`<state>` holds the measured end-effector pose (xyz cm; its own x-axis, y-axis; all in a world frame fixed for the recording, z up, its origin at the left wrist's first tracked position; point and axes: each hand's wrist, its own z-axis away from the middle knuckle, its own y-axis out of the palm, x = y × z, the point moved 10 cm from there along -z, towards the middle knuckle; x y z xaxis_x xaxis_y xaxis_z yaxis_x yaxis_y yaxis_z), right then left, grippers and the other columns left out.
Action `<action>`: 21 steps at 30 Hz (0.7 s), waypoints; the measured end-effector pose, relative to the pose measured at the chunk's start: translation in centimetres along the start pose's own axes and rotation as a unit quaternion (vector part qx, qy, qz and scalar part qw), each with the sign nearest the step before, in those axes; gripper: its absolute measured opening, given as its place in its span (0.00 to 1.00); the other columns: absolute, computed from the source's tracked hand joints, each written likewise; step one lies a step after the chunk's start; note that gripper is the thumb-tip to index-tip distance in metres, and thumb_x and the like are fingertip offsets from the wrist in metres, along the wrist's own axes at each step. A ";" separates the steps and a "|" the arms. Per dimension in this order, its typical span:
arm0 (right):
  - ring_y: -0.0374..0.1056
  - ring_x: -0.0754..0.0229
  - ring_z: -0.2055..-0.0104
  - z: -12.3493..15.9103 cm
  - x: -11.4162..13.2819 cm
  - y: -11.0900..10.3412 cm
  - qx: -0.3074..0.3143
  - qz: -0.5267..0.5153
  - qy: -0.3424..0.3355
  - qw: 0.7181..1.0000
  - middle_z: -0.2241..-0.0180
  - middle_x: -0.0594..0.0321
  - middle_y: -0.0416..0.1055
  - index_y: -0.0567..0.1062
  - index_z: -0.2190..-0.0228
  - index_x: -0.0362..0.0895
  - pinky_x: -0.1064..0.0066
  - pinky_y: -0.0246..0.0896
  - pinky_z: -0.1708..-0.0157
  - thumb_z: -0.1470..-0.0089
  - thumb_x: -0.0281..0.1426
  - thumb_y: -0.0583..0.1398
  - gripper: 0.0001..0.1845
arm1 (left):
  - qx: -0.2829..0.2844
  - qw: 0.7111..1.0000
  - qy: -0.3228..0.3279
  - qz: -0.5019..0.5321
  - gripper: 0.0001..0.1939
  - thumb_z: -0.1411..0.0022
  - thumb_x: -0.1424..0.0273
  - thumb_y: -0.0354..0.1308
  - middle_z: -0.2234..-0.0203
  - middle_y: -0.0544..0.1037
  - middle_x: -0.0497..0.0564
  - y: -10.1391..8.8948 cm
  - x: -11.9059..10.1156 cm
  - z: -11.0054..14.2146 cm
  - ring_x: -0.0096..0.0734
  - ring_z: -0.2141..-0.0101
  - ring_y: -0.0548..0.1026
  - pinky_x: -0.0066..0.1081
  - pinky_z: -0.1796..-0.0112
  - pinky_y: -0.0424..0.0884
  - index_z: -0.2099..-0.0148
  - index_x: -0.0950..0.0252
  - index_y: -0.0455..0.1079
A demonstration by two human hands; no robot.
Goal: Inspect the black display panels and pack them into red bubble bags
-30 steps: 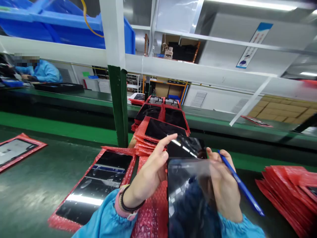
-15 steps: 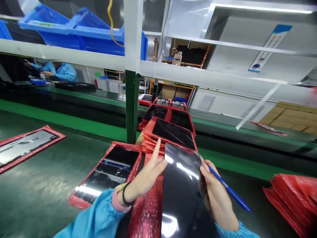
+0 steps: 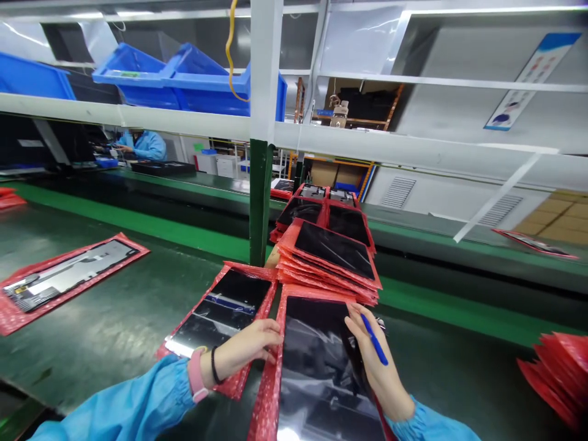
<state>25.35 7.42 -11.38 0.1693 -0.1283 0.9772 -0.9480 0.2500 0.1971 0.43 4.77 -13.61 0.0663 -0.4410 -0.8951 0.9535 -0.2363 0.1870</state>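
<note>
A glossy black screen panel [image 3: 316, 361] lies on a red bubble-wrap bag [image 3: 266, 398] in front of me. At the bag's left edge, my left hand [image 3: 250, 346] has its fingers closed on the red wrap. My right hand [image 3: 379, 367] rests along the panel's upper right edge, fingertips touching it, with a blue pen [image 3: 375, 340] held between the fingers. Left of this lies another black panel [image 3: 220, 312] on red wrap, partly behind my left wrist. Just beyond is a stack of bagged panels [image 3: 337, 248], a black one on top.
On the green bench, a silver-backed panel [image 3: 87, 269] on red wrap lies at left. Red bags [image 3: 558, 367] are piled at far right. A green-and-white post [image 3: 261, 202] stands ahead, below blue bins [image 3: 202, 79]. A person in blue [image 3: 149, 146] sits at back left.
The black panel, earlier held raised between both hands, now lies on the red bag. My left hand has moved from the panel to the bag's edge. The view has swung left.
</note>
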 end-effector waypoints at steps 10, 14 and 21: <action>0.62 0.47 0.39 0.9 -0.1 0.6 -0.010 0.016 -0.058 0.998 0.45 0.56 0.72 0.70 0.56 0.50 0.50 0.54 0.39 0.52 0.39 0.64 0.20 | -0.033 0.997 0.062 0.013 0.19 0.57 0.70 0.67 0.67 0.74 0.45 1.9 -3.8 1.3 0.34 0.60 0.71 0.29 0.60 0.61 0.60 0.62 0.70; 0.69 0.48 0.44 0.8 0.8 0.0 0.000 0.053 -0.093 0.994 0.51 0.56 0.77 0.70 0.59 0.50 0.53 0.63 0.44 0.45 0.42 0.59 0.14 | 0.011 0.996 0.043 0.075 0.23 0.55 0.68 0.66 0.55 0.76 0.52 4.5 -3.0 1.1 0.39 0.53 0.72 0.32 0.56 0.66 0.53 0.61 0.69; 0.73 0.42 0.50 -1.5 2.7 -8.8 -0.044 0.231 -0.163 0.958 0.56 0.53 0.79 0.78 0.64 0.46 0.43 0.56 0.41 0.52 0.50 0.62 0.22 | 0.053 0.992 0.070 0.096 0.21 0.57 0.75 0.69 0.63 0.82 0.56 -0.4 -3.4 2.0 0.42 0.61 0.80 0.35 0.57 0.71 0.57 0.67 0.75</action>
<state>34.54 6.35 -10.35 -0.3692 -0.2748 0.8878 -0.8728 0.4307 -0.2296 -0.72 4.64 -9.80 0.2901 -0.3634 -0.8853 0.8836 -0.2536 0.3936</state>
